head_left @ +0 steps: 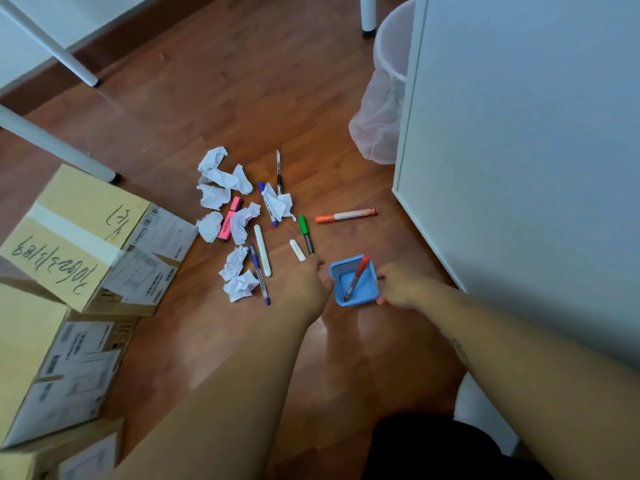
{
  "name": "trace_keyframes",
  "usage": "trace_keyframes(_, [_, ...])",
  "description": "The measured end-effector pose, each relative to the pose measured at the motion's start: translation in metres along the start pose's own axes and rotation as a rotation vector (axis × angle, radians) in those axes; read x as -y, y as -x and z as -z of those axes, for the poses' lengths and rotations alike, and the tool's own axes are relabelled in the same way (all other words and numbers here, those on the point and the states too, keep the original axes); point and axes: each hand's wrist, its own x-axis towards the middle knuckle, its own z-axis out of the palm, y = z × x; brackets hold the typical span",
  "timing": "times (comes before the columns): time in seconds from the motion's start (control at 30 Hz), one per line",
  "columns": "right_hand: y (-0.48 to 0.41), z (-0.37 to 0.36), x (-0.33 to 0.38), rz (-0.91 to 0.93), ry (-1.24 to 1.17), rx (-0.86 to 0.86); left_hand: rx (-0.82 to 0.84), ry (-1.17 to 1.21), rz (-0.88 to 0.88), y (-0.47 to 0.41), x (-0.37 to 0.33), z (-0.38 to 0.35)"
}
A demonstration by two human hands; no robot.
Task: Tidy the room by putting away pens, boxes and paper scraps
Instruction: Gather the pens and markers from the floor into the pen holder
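Reddish wood-laminate floor (214, 98), white cabinet (519, 150) on the right, w/ a white bin lined with a clear plastic bag (384, 112) behind it. Taped cardboard boxes (79, 237) stacked at left.

Small blue square plastic tray (363, 292) sits on the floor just in front of the cabinet, one red pen (356, 277) lying diagonally inside. Right hand (398, 289) grips the tray's right edge, fingers curled on it. Left hand (306, 280) is at the tray's left side, reaching toward the green-capped pen (306, 234); can't tell if its fingers are open or closed, back of hand hides them.

Rest of the mess is spread just beyond: crumpled white paper scraps (221, 178), pink highlighter (229, 220), blue pens (259, 275), orange-and-white marker (346, 215), white stick-shaped pen (262, 249).

Probably mid pen-collecting, barely started. Best approach imo: keep the tray steady w/ the right hand, pick nearest pens first, lay them parallel to the red one so they fit. Paper goes to the bin after.
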Motion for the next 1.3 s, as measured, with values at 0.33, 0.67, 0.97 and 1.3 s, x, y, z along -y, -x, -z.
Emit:
trace_keyframes(0.33, [-0.04, -0.025, 0.035, 0.054, -0.101, 0.039, -0.046, 0.406, 0.21, -0.01, 0.053, 0.002])
trace_keyframes(0.67, [-0.028, -0.043, 0.078, 0.09, -0.151, 0.108, 0.043, 0.502, 0.337, 0.009, 0.101, 0.022])
trace_keyframes(0.97, [-0.026, -0.065, 0.115, 0.262, 0.369, 0.099, 0.07, 0.466, 0.394, 0.039, 0.113, 0.021])
trace_keyframes(1.3, [-0.046, -0.062, 0.128, 0.436, 0.559, 0.077, 0.073, 0.544, 0.356, 0.041, 0.13, 0.015])
